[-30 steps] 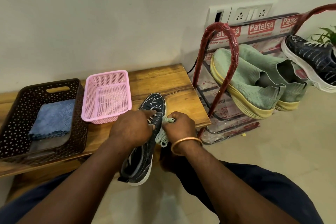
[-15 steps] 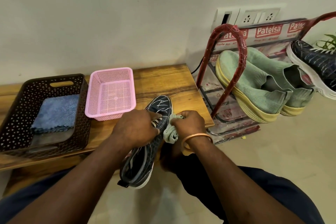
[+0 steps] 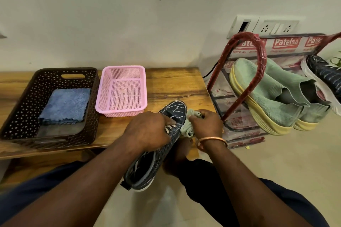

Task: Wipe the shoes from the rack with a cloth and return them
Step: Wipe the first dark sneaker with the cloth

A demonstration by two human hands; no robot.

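Observation:
A dark navy sneaker [image 3: 153, 162] with pale stitching lies toe-up against the front edge of the wooden bench [image 3: 175, 86]. My left hand [image 3: 147, 131] grips it over the laces. My right hand [image 3: 206, 123] holds a bunched pale green cloth [image 3: 187, 128] pressed against the shoe's right side near the toe. To the right stands the red-framed shoe rack [image 3: 256, 49], carrying a pair of green slip-on shoes [image 3: 267, 94] with yellow soles and the matching dark sneaker [image 3: 324, 75].
On the bench sit a pink mesh basket [image 3: 122, 73] and a dark brown perforated basket [image 3: 27, 97] holding a folded blue cloth [image 3: 66, 105]. Wall sockets [image 3: 265, 26] are above the rack. A plant's leaves [image 3: 336, 61] show at the right edge. My dark-trousered knees fill the bottom.
My right hand with the cloth has slid along the shoe's side toward the toe. The view has shifted slightly; the left hand keeps its hold.

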